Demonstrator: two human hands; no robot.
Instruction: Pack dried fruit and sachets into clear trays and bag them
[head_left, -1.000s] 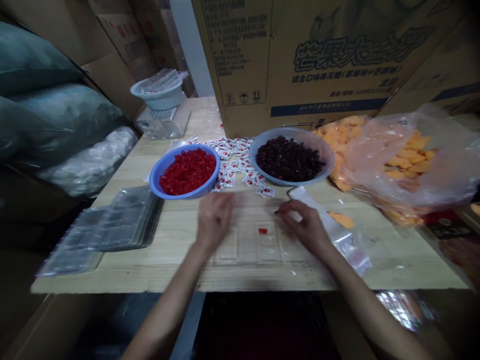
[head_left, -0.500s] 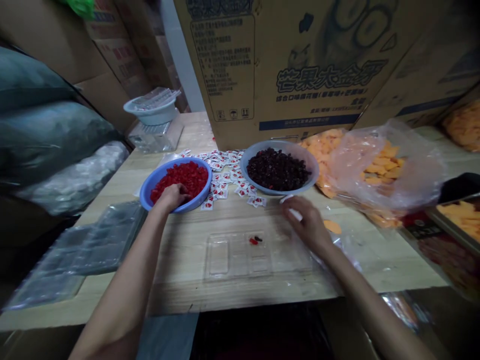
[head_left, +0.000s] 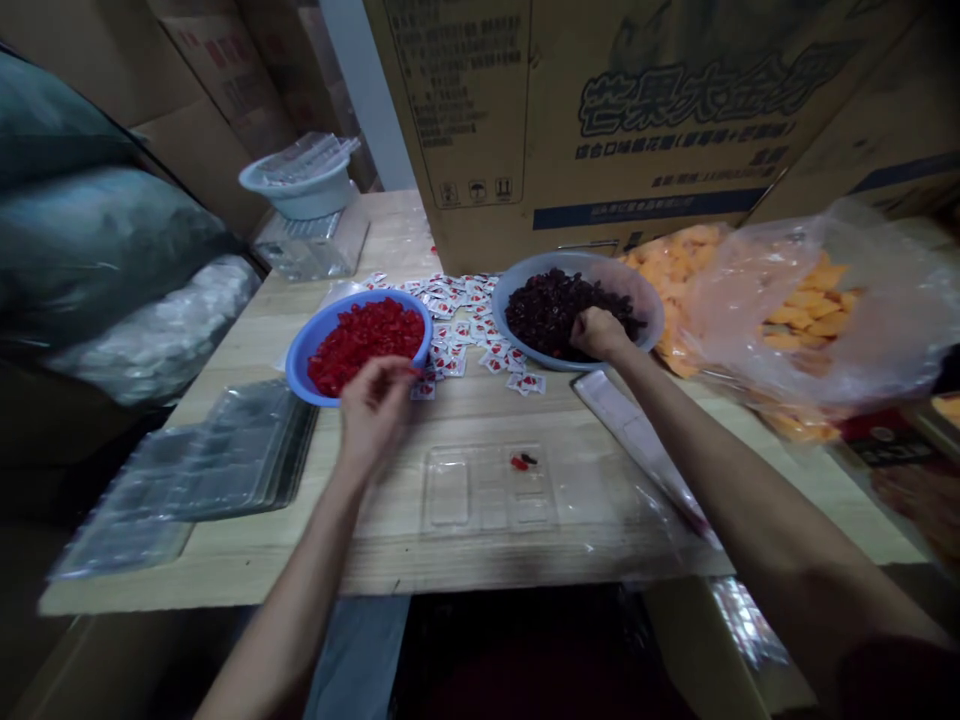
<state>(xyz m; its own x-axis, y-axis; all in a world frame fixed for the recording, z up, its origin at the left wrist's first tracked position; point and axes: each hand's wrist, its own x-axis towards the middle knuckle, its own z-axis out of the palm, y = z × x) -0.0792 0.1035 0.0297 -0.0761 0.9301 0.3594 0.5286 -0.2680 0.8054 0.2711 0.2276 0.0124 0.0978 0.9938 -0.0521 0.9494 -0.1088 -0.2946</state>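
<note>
My left hand (head_left: pixel 373 410) is over the front right rim of a blue bowl (head_left: pixel 300 385) filled with glossy red pieces (head_left: pixel 367 340). Its fingers are pinched on a small red piece (head_left: pixel 413 371). Inside a pale bowl (head_left: pixel 651 300) of dark, raisin-like pieces (head_left: pixel 551 310), my right hand (head_left: pixel 598 334) has its fingertips closed among the contents; whatever they grip is hidden. Between my forearms lies a clear plastic tray (head_left: pixel 491 500) with compartments. One red piece (head_left: pixel 518 464) and one dark piece (head_left: pixel 529 458) lie together in its upper right compartment.
Small printed sachets (head_left: pixel 454 350) are scattered between the bowls. Stacked clear trays (head_left: pixel 240 450) lie at left. A plastic bag of orange pieces (head_left: pixel 810 310) is at right, beside a long white packet (head_left: pixel 637 430). A large carton (head_left: pixel 570 120) stands behind.
My left hand dipped into the red pieces and came back out pinching one. My right hand left a dark piece in the tray and moved into the dark bowl.
</note>
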